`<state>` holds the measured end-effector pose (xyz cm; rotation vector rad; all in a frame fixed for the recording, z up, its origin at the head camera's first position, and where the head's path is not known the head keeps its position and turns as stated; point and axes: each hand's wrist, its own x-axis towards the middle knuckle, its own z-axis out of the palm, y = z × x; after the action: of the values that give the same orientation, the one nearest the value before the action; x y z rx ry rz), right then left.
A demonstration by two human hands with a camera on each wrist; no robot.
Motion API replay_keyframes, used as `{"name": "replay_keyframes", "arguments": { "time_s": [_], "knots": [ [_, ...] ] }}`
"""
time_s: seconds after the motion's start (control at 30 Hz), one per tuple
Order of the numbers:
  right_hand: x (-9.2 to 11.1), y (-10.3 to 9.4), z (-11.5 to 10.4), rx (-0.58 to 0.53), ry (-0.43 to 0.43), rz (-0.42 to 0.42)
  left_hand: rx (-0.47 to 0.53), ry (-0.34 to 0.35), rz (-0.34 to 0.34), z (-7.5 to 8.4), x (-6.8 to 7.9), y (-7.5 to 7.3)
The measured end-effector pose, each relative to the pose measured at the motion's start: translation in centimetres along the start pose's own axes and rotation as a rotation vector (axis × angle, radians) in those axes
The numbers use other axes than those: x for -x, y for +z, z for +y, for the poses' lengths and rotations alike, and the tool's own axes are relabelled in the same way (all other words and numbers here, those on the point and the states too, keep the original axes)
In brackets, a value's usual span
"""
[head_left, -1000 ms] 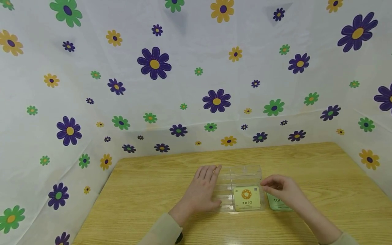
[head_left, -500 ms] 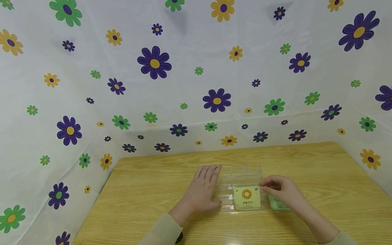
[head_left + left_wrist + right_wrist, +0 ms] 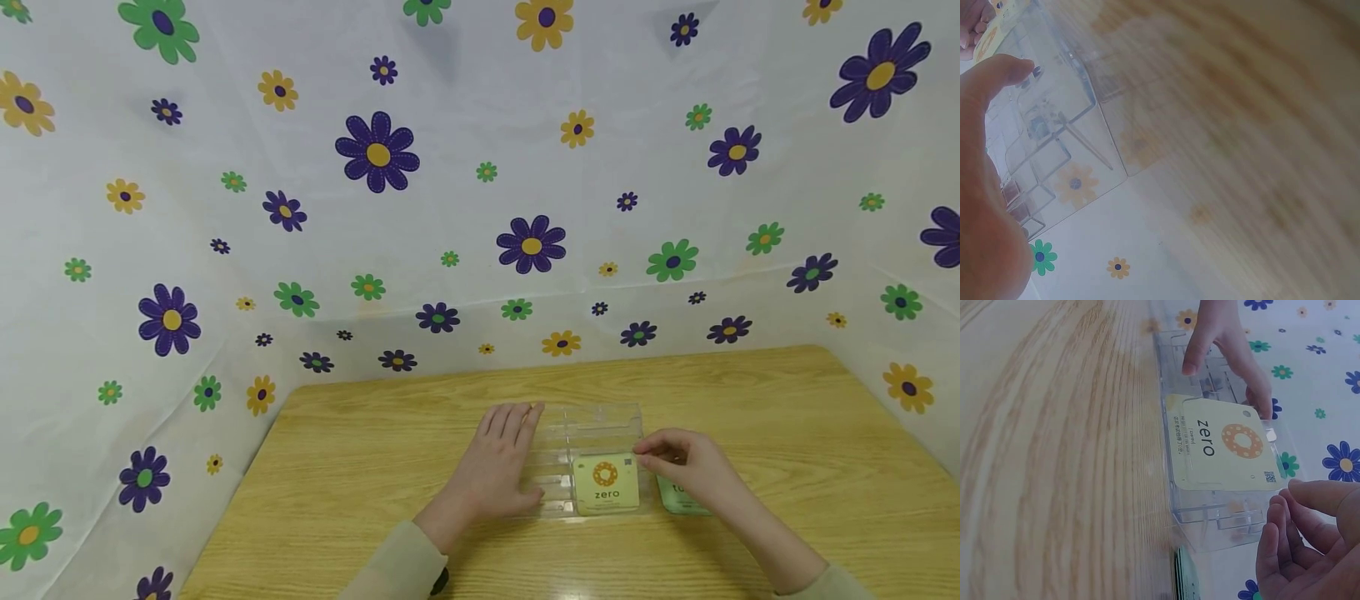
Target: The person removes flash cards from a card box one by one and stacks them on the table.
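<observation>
In the head view, the right hand [image 3: 693,468] partly hides the green card [image 3: 679,502]; small print [image 3: 609,504] on the yellow card [image 3: 606,484] blurs.

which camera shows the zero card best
The right wrist view: the zero card appears largest and its print shows clearest, though sideways. The head view has it right way up but smaller; the left wrist view catches only a slanted part at top left.

L hand [image 3: 491,467] & R hand [image 3: 686,462] are left bare. A pale beige L sleeve [image 3: 397,567] is worn, finished w/ a plain cuff near the wrist; a matching R sleeve [image 3: 831,584] is mostly cut off by the frame edge. A small black item [image 3: 440,581] (type can't be told) is partly seen by the L cuff.
</observation>
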<state>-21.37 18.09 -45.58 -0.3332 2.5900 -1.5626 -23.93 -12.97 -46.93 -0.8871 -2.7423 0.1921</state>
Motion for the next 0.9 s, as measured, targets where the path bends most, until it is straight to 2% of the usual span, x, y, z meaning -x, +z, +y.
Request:
{"name": "replay_keyframes", "arguments": {
  "time_s": [0.9],
  "knots": [
    [-0.09,0.40,0.44,-0.002,0.010,0.014,0.004,0.004,0.009,-0.09,0.01,0.27]
  ]
}}
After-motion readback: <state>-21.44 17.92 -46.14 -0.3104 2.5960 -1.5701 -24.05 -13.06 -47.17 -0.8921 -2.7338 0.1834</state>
